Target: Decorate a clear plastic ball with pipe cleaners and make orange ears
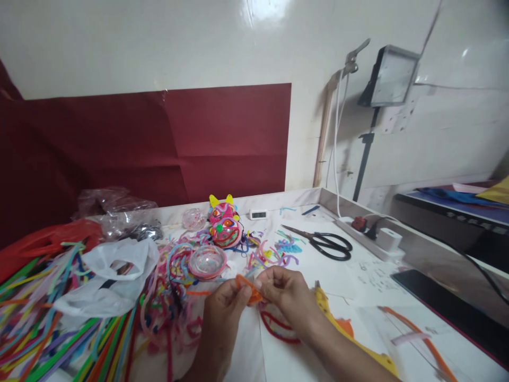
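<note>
Between my two hands is a small piece of bent orange pipe cleaner (250, 289), pinched from both sides. My left hand (223, 310) grips its left end between thumb and fingers. My right hand (287, 295) pinches the right end, and its fingertips partly hide the piece. Under my right wrist lies a red pipe cleaner loop (278, 328) on white paper. To the right of that forearm rests a yellow-handled tool (350, 339), partly covered by the arm. A clear round bowl (207, 262) stands just beyond my left hand.
Bundled pipe cleaners (71, 329) and a white plastic bag (115, 270) fill the left. Black-handled scissors (324, 243) lie behind my right hand. A colourful decorated figure (225, 225) stands at the back. A power strip (369, 239) and black phone-like slab (449, 310) lie right.
</note>
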Demonstrator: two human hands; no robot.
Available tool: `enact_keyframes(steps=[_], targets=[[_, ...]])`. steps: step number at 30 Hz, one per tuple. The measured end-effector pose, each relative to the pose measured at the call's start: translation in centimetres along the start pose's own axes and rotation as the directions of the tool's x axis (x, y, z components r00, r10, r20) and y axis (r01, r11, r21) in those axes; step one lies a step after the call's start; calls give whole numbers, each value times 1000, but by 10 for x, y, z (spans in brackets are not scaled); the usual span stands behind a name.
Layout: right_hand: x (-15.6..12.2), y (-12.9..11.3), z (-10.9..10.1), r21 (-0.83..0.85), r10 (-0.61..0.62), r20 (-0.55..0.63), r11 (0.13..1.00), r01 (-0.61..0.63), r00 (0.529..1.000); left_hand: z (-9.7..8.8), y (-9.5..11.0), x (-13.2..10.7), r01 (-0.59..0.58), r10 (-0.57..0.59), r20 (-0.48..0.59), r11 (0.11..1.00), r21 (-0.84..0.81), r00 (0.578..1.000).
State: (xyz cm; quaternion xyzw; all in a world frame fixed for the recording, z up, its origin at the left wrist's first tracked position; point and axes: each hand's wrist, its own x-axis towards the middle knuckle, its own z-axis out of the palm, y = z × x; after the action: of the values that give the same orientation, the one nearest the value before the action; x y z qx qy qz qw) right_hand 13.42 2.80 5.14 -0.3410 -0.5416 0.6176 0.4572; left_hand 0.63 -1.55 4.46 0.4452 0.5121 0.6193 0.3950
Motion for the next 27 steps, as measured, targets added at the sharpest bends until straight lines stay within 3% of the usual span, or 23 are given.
enact_keyframes(steps=[4,14,20,27], targets=[[-3,5,1,-144,-75,-82,988,62,994,-1,-5,1,-25,25,-1,1000,-6,1000],[-10,5,4,-289,-170,37,942,173,985,-2,-11,3,-92,93,7,995,-27,996],[-12,7,1,-265,-192,47,944,197,980,-3,-11,3,-108,109,38,994,-14,993],[-9,7,-2,-259,-221,20,941,219,975,-7,-13,4,-156,145,102,981,112,984]])
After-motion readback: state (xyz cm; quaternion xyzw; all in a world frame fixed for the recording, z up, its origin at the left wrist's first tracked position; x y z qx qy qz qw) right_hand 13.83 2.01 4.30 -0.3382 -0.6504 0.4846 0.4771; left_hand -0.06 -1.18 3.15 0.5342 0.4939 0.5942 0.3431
